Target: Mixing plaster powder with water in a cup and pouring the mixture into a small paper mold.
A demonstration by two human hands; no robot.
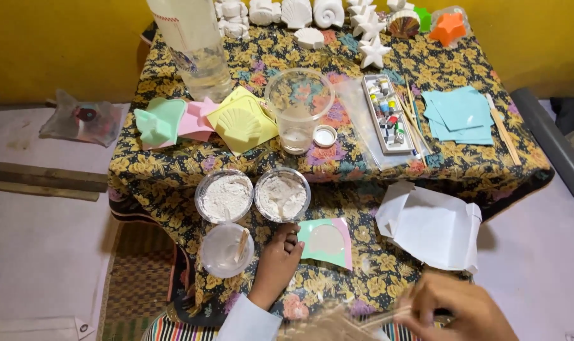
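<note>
Fingers of the left hand [279, 259] are resting curled beside the green mould [328, 241] at lower centre of the desk [464, 161]; steadying it seems wise. Right hand [454, 309], lower right, is pinching a blurred stick [378, 319].

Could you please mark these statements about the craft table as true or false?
1. Two round tubs of white powder stand side by side. True.
2. The left hand rests on the cloth beside a green and pink mould. True.
3. The orange star lies at the near edge by the hands. False: it sits at the far right corner.
4. The paint set lies left of the yellow shell mould. False: it lies to the right.
5. The right hand is near the crumpled white paper. True.
</note>
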